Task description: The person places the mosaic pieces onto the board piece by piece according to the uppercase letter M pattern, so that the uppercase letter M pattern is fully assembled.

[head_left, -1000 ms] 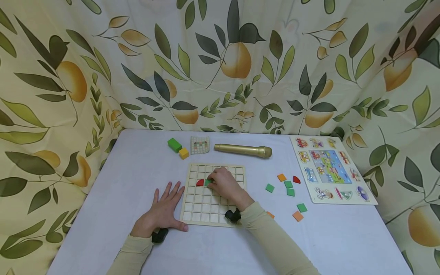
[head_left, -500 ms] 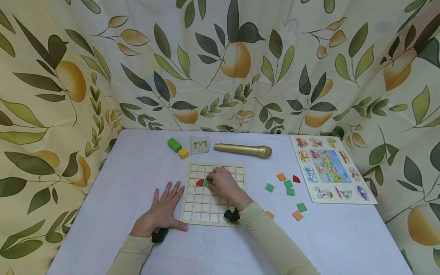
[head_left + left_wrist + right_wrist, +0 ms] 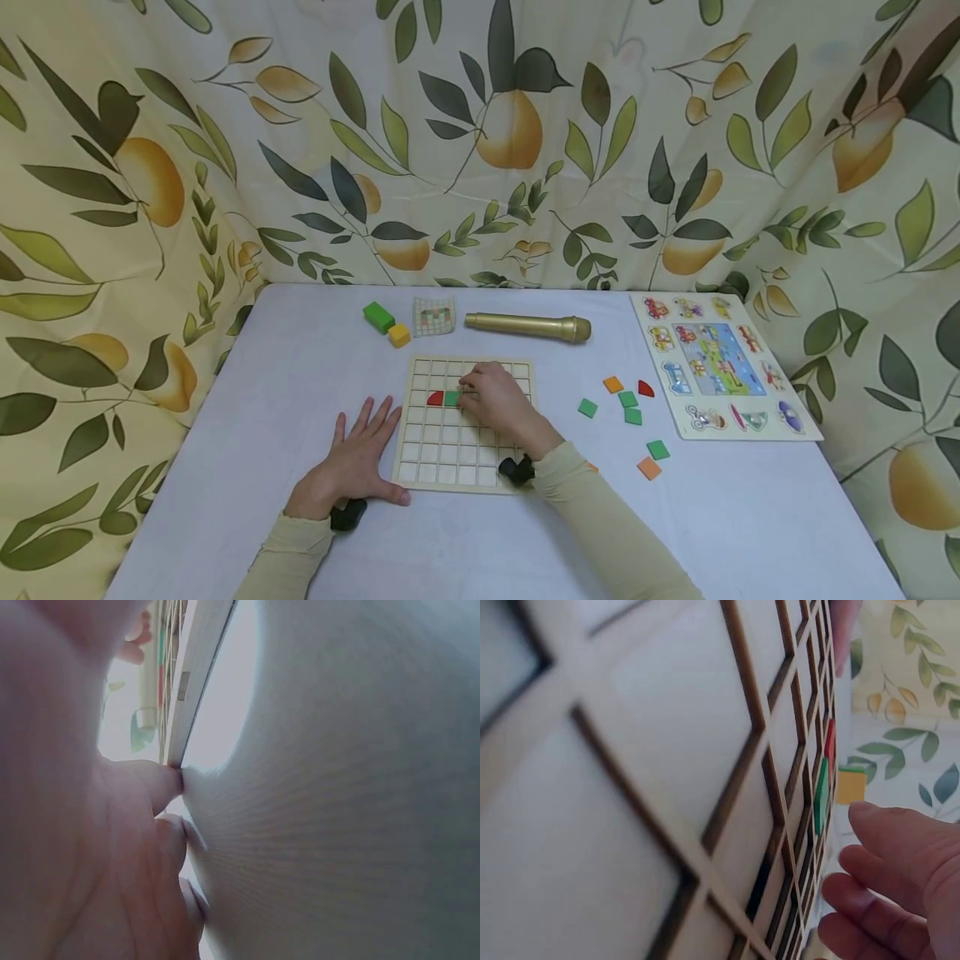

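A wooden grid board (image 3: 429, 472) lies flat on the table. In its cells sit a red quarter-round tile (image 3: 435, 398) and, directly to its right, a green square tile (image 3: 452, 399). My right hand (image 3: 501, 402) hovers just right of the green tile over the board. The right wrist view shows its thumb and fingers apart, bent a little, with nothing between them. Fingers spread, my left hand (image 3: 360, 458) rests on the table at the board's left edge. Its fingertips and thumb are by the frame, as the left wrist view also shows.
Several loose tiles, such as a green one (image 3: 588, 407) and an orange one (image 3: 649, 468), lie to the right. A picture puzzle board (image 3: 686, 421) is beyond them. Behind the grid are a gold microphone (image 3: 528, 327), a pattern card (image 3: 434, 317), a green block (image 3: 378, 316) and a yellow block (image 3: 399, 335).
My right hand has let go of the green tile and drawn slightly right, so more of the tile shows. The left hand has stayed still.
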### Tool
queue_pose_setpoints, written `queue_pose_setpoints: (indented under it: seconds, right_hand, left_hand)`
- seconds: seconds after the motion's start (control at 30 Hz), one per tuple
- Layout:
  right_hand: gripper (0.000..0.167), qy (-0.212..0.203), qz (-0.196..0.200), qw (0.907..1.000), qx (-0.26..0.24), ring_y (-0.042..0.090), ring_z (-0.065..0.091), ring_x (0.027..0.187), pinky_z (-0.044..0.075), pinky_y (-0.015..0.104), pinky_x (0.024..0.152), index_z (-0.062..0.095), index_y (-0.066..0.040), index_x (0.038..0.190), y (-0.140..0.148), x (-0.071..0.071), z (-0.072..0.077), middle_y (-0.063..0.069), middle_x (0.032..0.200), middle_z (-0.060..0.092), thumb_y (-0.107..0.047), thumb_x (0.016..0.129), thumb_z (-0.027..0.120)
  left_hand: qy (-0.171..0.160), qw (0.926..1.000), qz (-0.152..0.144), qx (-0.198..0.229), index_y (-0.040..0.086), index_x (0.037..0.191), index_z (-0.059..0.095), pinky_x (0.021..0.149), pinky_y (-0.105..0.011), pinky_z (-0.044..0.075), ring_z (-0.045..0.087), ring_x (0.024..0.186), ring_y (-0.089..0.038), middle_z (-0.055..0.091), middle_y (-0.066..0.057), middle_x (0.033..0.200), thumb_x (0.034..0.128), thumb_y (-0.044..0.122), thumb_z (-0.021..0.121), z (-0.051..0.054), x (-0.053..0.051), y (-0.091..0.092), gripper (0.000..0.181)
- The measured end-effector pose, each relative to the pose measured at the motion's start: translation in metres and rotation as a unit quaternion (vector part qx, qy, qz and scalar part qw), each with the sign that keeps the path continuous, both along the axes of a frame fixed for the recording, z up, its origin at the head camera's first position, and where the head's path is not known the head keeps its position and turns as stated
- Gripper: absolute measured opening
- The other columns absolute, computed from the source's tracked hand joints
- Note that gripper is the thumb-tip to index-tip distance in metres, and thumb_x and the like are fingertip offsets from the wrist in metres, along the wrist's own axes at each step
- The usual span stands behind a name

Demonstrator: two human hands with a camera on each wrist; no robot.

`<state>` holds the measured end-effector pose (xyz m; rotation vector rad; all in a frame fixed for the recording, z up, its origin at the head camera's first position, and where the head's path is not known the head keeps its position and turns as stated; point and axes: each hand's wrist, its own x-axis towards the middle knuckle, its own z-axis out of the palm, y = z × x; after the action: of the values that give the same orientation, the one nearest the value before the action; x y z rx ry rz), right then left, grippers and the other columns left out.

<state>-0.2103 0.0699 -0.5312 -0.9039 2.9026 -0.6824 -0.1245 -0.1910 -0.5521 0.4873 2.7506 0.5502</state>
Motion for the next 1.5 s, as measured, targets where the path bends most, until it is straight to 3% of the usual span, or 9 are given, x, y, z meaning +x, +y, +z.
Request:
queue_pose_setpoints:
  seconds: [0.23,0.47,0.67,0.83,1.13,1.5]
  right_hand:
    - [0.024,0.026,-0.009,0.9996,-0.01,0.027,0.056,0.095,0.047,0.039,0.084,0.072,-0.003,0.11,0.014,-0.002,0.006,0.008,0.103,0.065,-0.02,0.092,0.069]
    - [0.024,0.025,-0.022,0.9991,-0.027,0.027,0.056,0.096,0.046,0.038,0.085,0.072,-0.001,0.109,0.034,-0.003,0.009,0.008,0.102,0.066,-0.017,0.093,0.068]
    - [0.025,0.017,-0.057,0.9965,-0.057,0.027,0.055,0.094,0.046,0.039,0.08,0.072,0.001,0.11,0.056,-0.003,0.012,0.009,0.099,0.065,-0.015,0.091,0.071]
    - [0.026,0.01,-0.085,0.9953,-0.045,0.026,0.055,0.093,0.046,0.039,0.08,0.072,0.0,0.109,0.075,-0.005,0.009,0.008,0.1,0.065,-0.018,0.091,0.071]
    - [0.029,-0.017,-0.14,0.9886,-0.052,0.031,0.053,0.104,0.045,0.045,0.09,0.071,0.002,0.113,0.117,-0.004,0.011,0.012,0.107,0.065,-0.016,0.09,0.071]
    - [0.036,-0.058,-0.213,0.975,-0.029,0.036,0.05,0.108,0.043,0.05,0.09,0.067,0.002,0.12,0.174,0.001,0.007,0.018,0.113,0.062,-0.02,0.091,0.071]
  left_hand:
    - [-0.003,1.0,0.001,0.001,0.008,0.156,0.021,0.106,-0.067,-0.008,-0.007,0.146,-0.037,0.007,-0.011,0.162,0.0513,0.077,0.079,-0.003,0.0,0.0,0.138]
    - [-0.001,1.0,0.003,-0.008,0.009,0.156,0.021,0.106,-0.068,-0.007,-0.006,0.146,-0.037,0.007,-0.012,0.162,0.0499,0.076,0.079,0.001,0.001,0.001,0.139]
    - [0.003,1.0,0.004,-0.007,0.008,0.156,0.021,0.106,-0.068,-0.006,-0.005,0.146,-0.038,0.009,-0.012,0.162,0.0499,0.075,0.08,0.001,0.002,0.001,0.139]
    - [0.007,0.9999,0.003,-0.008,0.009,0.156,0.022,0.106,-0.068,-0.005,-0.005,0.146,-0.038,0.009,-0.012,0.162,0.0497,0.077,0.079,-0.001,0.001,0.001,0.139]
    - [0.007,1.0,0.004,0.001,0.008,0.156,0.023,0.106,-0.069,-0.005,-0.003,0.146,-0.039,0.011,-0.013,0.162,0.0498,0.075,0.081,0.001,0.001,0.002,0.138]
    - [0.003,1.0,0.007,-0.004,0.009,0.156,0.022,0.106,-0.068,-0.007,-0.005,0.146,-0.038,0.009,-0.012,0.162,0.049,0.076,0.079,-0.001,0.0,0.001,0.139]
